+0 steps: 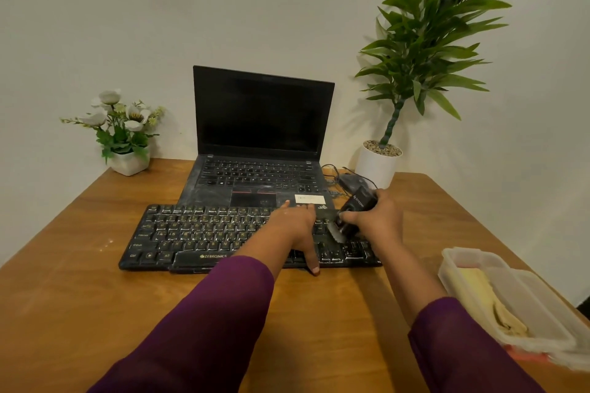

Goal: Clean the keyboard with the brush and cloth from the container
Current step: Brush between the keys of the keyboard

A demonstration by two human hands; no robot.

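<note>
A black dusty keyboard (198,234) lies across the wooden table (79,297) in front of a laptop. My left hand (297,230) rests flat on the keyboard's right half, fingers spread, thumb over the front edge. My right hand (376,217) grips a black brush (349,217), its pale bristles touching the keys near the right end. A clear plastic container (542,306) at the right edge holds a yellow cloth (479,293).
An open black laptop (261,143) stands behind the keyboard, its screen dark. A black mouse with cable (348,180) lies beside it. A white flower pot (127,163) sits back left, a tall potted plant (378,166) back right. White specks dot the table left of the keyboard.
</note>
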